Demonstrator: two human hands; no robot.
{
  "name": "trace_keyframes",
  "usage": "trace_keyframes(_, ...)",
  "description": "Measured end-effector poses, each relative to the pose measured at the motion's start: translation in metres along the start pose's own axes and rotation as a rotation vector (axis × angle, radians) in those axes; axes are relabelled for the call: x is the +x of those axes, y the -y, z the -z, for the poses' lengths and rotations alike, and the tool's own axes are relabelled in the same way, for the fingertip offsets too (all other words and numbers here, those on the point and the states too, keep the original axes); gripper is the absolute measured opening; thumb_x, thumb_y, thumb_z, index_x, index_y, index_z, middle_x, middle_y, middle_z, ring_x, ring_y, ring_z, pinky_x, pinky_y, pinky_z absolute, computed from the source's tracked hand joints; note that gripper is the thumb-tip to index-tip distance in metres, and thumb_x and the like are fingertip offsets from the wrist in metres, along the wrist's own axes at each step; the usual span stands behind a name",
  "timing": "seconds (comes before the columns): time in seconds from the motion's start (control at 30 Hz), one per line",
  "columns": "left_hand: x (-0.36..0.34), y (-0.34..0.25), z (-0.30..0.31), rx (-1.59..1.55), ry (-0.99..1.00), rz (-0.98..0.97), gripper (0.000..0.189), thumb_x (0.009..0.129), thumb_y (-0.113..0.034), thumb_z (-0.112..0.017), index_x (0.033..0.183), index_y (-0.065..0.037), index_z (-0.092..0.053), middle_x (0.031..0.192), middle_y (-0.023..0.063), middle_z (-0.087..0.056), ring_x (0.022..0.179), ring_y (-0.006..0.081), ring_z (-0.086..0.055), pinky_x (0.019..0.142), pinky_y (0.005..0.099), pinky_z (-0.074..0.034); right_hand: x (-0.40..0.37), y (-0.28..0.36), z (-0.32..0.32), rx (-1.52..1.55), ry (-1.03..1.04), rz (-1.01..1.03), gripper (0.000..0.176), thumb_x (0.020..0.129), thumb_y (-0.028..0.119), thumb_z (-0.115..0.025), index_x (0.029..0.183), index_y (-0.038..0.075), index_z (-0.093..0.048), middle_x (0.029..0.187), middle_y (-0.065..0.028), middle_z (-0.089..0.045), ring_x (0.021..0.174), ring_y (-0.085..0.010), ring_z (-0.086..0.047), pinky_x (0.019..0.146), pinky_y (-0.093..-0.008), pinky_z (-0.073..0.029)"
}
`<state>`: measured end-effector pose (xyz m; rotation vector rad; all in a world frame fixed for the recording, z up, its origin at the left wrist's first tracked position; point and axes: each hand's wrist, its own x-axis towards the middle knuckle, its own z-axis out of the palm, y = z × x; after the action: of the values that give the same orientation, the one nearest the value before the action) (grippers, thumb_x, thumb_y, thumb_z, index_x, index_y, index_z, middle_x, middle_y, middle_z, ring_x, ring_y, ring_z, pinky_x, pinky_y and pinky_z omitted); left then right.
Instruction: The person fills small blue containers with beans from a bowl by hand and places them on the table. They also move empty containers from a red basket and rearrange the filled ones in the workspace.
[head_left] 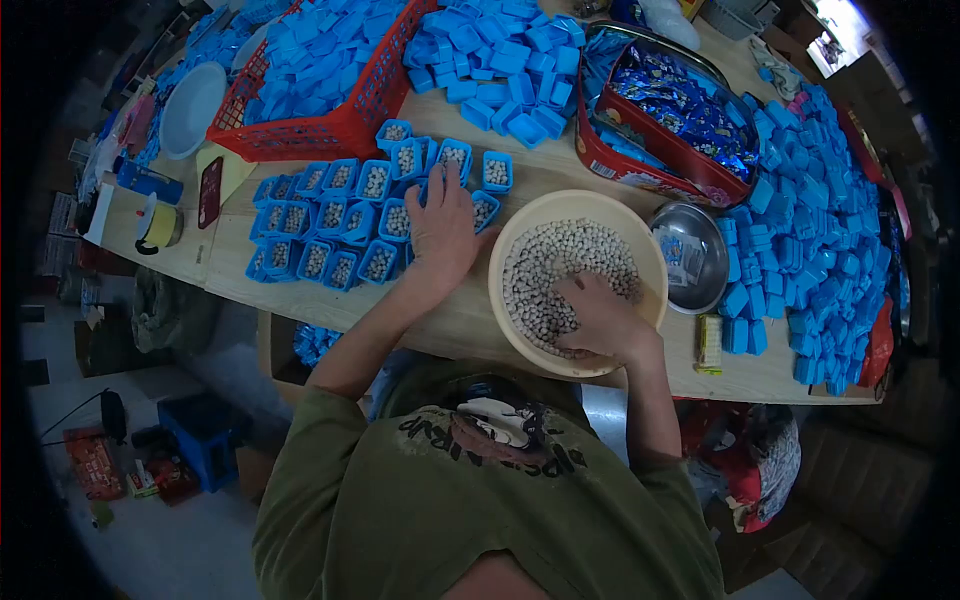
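My left hand [443,230] rests over a cluster of small blue plastic boxes [375,181], its fingers apart and touching the ones at the cluster's right side. Most of these boxes hold small pale round beads. My right hand [605,318] reaches into a cream plastic basin [655,270] half full of the same kind of beads [570,240]. Thumb and fingers are spread there, with the fingertips partly sunk among the beads. Whether any beads lie under the palm is hidden. One filled blue box [496,171] stands a little apart, between the cluster and the basin.
Behind the cluster stands a red basket [300,137] of blue boxes, beside a loose pile [490,60]. A red tin [640,165] with blue packets and a steel bowl [712,290] flank the basin. More blue boxes [790,240] heap up at right.
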<state>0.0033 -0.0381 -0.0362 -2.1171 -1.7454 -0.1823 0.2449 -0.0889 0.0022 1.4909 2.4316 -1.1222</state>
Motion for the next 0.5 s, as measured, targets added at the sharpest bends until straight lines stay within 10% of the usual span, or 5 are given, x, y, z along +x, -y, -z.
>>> trace_keyframes(0.17, 0.020, 0.010, 0.014, -0.204, -0.139, -0.018, 0.056, 0.073, -0.048, -0.072, 0.104, -0.002, -0.062, 0.126, 0.0137, -0.049, 0.122, 0.0286, -0.041, 0.095, 0.0472, -0.030, 0.011, 0.016, -0.011, -0.055, 0.005, 0.036, 0.047, 0.070, 0.002, -0.064, 0.116, 0.004, -0.052, 0.121, -0.0253, -0.047, 0.119, -0.0447, -0.043, 0.099, -0.0473, -0.042)
trace_keyframes(0.5, 0.149, -0.028, -0.065, -0.342, 0.195, 0.027, 0.061, 0.065, -0.048, -0.078, 0.101, 0.000, -0.062, 0.109, 0.0182, -0.052, 0.110, 0.0346, -0.049, 0.081, 0.0458, -0.049, 0.023, -0.002, -0.016, 0.125, 0.074, 0.164, 0.036, 0.067, -0.002, -0.064, 0.101, 0.003, -0.056, 0.104, -0.0167, -0.052, 0.102, -0.0354, -0.053, 0.087, -0.0407, -0.044)
